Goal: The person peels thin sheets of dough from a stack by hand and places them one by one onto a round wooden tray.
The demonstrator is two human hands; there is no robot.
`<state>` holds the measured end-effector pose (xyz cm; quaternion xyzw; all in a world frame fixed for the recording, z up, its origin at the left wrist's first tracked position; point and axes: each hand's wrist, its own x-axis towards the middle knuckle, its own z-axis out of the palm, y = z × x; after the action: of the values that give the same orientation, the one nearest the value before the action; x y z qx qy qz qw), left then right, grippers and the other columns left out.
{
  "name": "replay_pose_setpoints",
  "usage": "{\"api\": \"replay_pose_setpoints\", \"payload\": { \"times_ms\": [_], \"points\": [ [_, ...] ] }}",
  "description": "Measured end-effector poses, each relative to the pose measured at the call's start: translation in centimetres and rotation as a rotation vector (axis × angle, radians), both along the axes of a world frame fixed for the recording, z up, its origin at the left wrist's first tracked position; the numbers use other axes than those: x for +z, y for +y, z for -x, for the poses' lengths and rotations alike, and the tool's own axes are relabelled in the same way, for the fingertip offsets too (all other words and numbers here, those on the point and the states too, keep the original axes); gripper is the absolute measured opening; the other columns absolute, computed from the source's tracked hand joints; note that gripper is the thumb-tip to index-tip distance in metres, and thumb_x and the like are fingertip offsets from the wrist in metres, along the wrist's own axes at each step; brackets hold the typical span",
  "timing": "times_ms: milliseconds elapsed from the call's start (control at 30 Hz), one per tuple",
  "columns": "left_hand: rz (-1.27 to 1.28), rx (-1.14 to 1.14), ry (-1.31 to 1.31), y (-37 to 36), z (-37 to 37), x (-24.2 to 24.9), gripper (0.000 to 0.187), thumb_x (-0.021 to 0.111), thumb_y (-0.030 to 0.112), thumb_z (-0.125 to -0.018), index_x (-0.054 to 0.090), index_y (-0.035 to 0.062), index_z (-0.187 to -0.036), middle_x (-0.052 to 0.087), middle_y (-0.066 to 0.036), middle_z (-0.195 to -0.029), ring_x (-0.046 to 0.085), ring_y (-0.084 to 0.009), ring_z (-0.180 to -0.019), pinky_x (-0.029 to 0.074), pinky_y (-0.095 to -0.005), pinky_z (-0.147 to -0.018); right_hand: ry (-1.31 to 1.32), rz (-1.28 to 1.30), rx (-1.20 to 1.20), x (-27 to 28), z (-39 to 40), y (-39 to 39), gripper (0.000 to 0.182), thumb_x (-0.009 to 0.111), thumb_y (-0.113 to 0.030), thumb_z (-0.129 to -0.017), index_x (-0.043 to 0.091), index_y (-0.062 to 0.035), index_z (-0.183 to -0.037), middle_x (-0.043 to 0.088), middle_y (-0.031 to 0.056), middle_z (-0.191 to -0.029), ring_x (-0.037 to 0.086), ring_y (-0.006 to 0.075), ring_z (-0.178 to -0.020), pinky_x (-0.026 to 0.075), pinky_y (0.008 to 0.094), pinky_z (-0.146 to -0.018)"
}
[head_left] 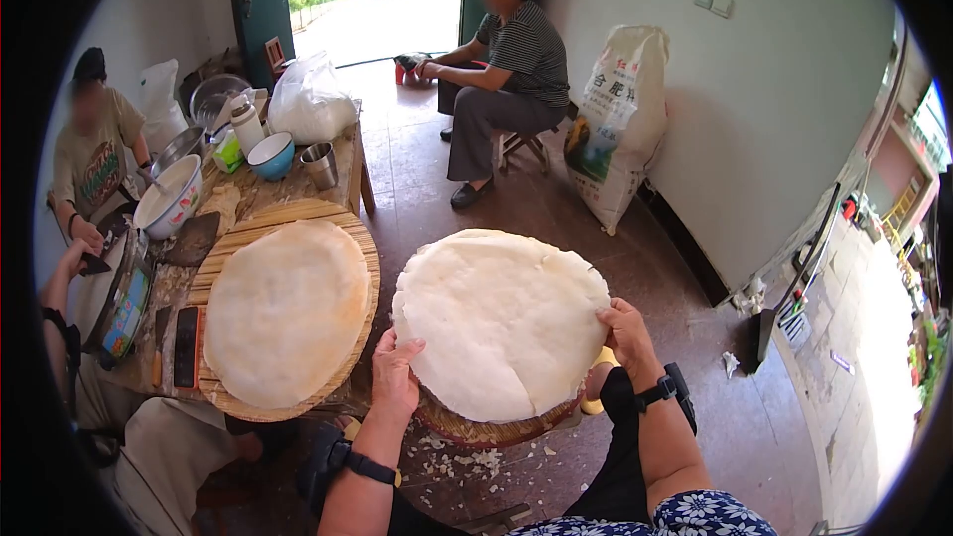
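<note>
A large, pale round flatbread (501, 323) is directly in front of me, with small cracks along its rim. My left hand (399, 375) grips its lower left edge, thumb on top and fingers tucked underneath. On the right edge, my right hand (627, 334) pinches it in the same way. Beneath the flatbread, the front rim of a round straw mat (496, 432) shows. To the left, another round flatbread (288, 313) lies on a round slatted mat (365, 283) at the table's edge.
The wooden table (342, 144) carries a blue bowl (270, 156), a steel cup (320, 167), a batter bowl (169, 199) and a phone (187, 347). People sit at left and by the doorway. A large sack (617, 129) leans against the wall. Crumbs (476, 462) litter the floor.
</note>
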<state>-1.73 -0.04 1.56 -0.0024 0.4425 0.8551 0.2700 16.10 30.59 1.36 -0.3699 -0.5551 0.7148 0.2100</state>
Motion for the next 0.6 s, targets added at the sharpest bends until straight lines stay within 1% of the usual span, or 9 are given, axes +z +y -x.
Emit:
{"api": "replay_pose_setpoints", "payload": {
  "times_ms": [200,267,300,367,400,467,500,567,600],
  "points": [
    [-0.01,-0.007,0.016,0.0,0.0,0.0,0.041,0.061,-0.003,-0.074,0.055,0.0029,-0.113,0.062,-0.008,-0.106,0.059,-0.0214,-0.097,0.047,-0.0364,-0.089,0.07,0.076,-0.015,0.2,0.2,-0.1,0.017,0.059,-0.012,-0.086,0.058,-0.0047,-0.101,0.062,0.003,-0.085,0.057,0.0127,-0.067,0.048,0.0271,-0.057],
    [-0.01,-0.001,-0.002,0.1,0.0,-0.2,0.041,0.061,-0.004,-0.074,0.054,0.0029,-0.114,0.062,-0.008,-0.107,0.059,-0.0219,-0.097,0.047,-0.037,-0.089,0.073,0.086,0.01,0.6,0.0,-0.3,0.019,0.058,-0.011,-0.086,0.058,-0.0036,-0.104,0.063,0.0047,-0.089,0.06,0.0141,-0.073,0.05,0.0284,-0.062],
    [-0.01,0.006,-0.021,0.1,0.0,-0.4,0.041,0.061,-0.004,-0.074,0.054,0.0029,-0.114,0.061,-0.009,-0.108,0.058,-0.0223,-0.098,0.047,-0.0377,-0.089,0.073,0.088,0.01,0.5,0.0,-0.3,0.019,0.058,-0.011,-0.086,0.058,-0.0036,-0.104,0.063,0.0047,-0.089,0.06,0.0141,-0.073,0.05,0.0284,-0.062],
    [-0.015,0.01,-0.057,0.2,0.1,-1.0,0.044,0.062,-0.004,-0.074,0.052,0.0034,-0.116,0.061,-0.009,-0.11,0.058,-0.0236,-0.1,0.046,-0.0391,-0.091,0.109,0.071,0.013,0.4,0.0,-0.3,0.022,0.058,-0.009,-0.086,0.058,-0.0025,-0.107,0.064,0.0064,-0.094,0.061,0.0157,-0.08,0.051,0.0298,-0.069],
    [-0.023,0.013,-0.093,0.2,0.1,-1.1,0.047,0.063,-0.004,-0.073,0.05,0.0039,-0.118,0.06,-0.009,-0.111,0.058,-0.0248,-0.102,0.046,-0.0405,-0.093,0.11,0.072,0.015,0.6,0.0,-0.4,0.022,0.058,-0.009,-0.086,0.058,-0.0025,-0.107,0.064,0.0064,-0.094,0.061,0.0157,-0.08,0.051,0.0298,-0.069],
    [-0.045,0.005,-0.108,0.2,0.0,-0.9,0.049,0.063,-0.004,-0.073,0.05,0.004,-0.119,0.06,-0.009,-0.112,0.058,-0.0253,-0.103,0.046,-0.041,-0.094,0.12,0.075,0.01,1.1,-0.1,-0.6,0.022,0.058,-0.008,-0.086,0.059,-0.0018,-0.107,0.064,0.0075,-0.097,0.062,0.0168,-0.083,0.052,0.0309,-0.074],
    [-0.068,-0.004,-0.124,0.3,-0.1,-0.7,0.05,0.063,-0.005,-0.073,0.049,0.0042,-0.12,0.059,-0.009,-0.113,0.057,-0.0257,-0.104,0.046,-0.0416,-0.094,0.121,0.075,0.011,1.1,-0.1,-0.5,0.022,0.058,-0.008,-0.086,0.059,-0.0018,-0.107,0.064,0.0075,-0.097,0.062,0.0168,-0.083,0.052,0.0309,-0.074],
    [-0.069,-0.021,-0.105,0.3,-0.4,-0.1,0.053,0.065,-0.004,-0.072,0.049,0.0045,-0.122,0.059,-0.009,-0.113,0.057,-0.0255,-0.104,0.045,-0.0416,-0.095,0.108,0.055,0.014,0.7,-0.2,-0.1,0.023,0.057,-0.006,-0.085,0.057,-0.0003,-0.108,0.064,0.0089,-0.099,0.064,0.0197,-0.087,0.054,0.0335,-0.08],
    [-0.07,-0.038,-0.086,0.3,-0.5,0.0,0.055,0.066,-0.003,-0.071,0.049,0.0048,-0.123,0.059,-0.009,-0.113,0.057,-0.0253,-0.105,0.045,-0.0417,-0.095,0.108,0.056,0.015,0.5,-0.2,0.0,0.023,0.057,-0.006,-0.085,0.057,-0.0003,-0.108,0.064,0.0089,-0.099,0.064,0.0197,-0.087,0.054,0.0335,-0.08]
  ]
}}
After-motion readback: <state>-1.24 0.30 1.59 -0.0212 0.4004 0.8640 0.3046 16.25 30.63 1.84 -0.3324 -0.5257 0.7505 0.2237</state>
